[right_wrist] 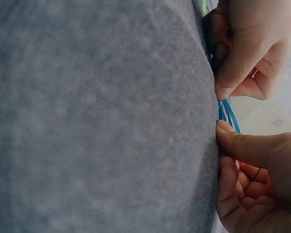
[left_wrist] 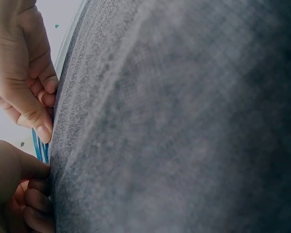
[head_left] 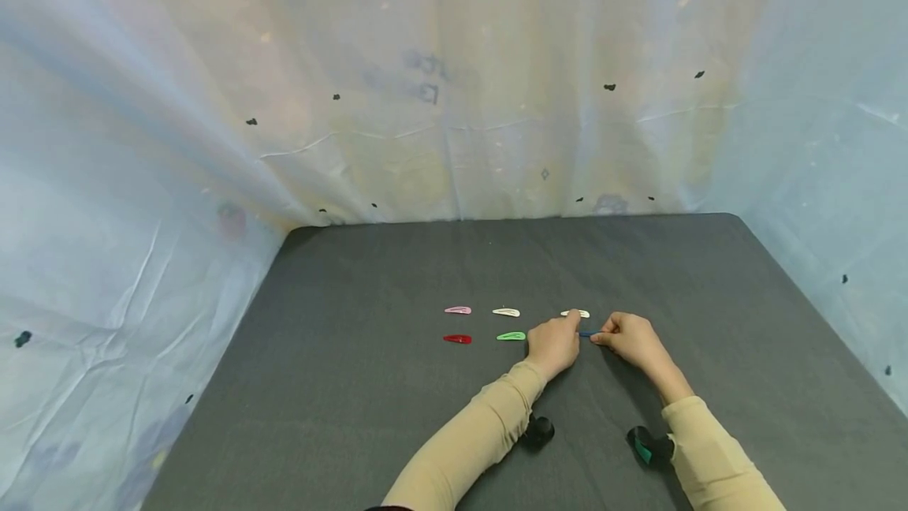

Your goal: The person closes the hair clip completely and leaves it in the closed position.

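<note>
A blue hair clip (head_left: 588,333) lies low at the table, spanning the small gap between both hands. My left hand (head_left: 555,347) pinches one end of it, thumb and finger together. At the other end the thumb and fingertips of my right hand (head_left: 636,340) grip the clip. Its blue strips (right_wrist: 228,116) show between the two thumbs in the right wrist view; the fingers hide its ends. Just beyond the left hand is a white hair clip (head_left: 584,313), partly covered by a finger. A green hair clip (head_left: 511,336) lies to the left of that hand.
Further left on the dark grey table (head_left: 340,385) lie a pink hair clip (head_left: 458,310), a red hair clip (head_left: 457,339) and a cream hair clip (head_left: 507,312). Patterned sheeting (head_left: 482,156) hangs behind the table and along its sides.
</note>
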Demonstrator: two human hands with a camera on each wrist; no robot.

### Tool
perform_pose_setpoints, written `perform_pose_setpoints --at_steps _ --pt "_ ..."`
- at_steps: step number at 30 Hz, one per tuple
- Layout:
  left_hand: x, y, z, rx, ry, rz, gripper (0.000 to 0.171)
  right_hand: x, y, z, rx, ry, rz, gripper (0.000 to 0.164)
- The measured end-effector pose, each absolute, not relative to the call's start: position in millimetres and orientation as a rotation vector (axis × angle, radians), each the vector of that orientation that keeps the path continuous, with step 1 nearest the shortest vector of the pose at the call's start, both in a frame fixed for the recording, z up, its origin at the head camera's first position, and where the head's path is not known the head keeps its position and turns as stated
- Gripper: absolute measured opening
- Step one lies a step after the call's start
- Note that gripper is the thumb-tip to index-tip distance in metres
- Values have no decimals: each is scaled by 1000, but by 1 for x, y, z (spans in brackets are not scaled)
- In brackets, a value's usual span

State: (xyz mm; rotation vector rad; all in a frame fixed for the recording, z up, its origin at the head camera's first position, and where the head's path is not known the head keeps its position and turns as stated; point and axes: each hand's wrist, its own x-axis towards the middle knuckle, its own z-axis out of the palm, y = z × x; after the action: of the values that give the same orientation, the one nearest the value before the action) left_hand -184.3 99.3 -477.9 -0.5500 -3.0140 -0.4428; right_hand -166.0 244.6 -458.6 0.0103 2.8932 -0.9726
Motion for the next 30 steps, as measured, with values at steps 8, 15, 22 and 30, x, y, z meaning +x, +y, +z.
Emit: perform_pose_setpoints --at_steps 8,15,22,30 --pt "-184 100 -480 -558 -3027 -418 8 -165 246 -459 -16 2895 -954 20" --pt "-186 101 -477 -570 -3049 -415 5 -166 246 -458 -7 2909 -969 20" --pt "-187 101 -479 -575 -3047 -412 5 -166 245 -459 5 2906 -968 20" --pt "-188 101 -481 -590 -3050 -403 1 -166 245 -458 5 2890 -966 21"
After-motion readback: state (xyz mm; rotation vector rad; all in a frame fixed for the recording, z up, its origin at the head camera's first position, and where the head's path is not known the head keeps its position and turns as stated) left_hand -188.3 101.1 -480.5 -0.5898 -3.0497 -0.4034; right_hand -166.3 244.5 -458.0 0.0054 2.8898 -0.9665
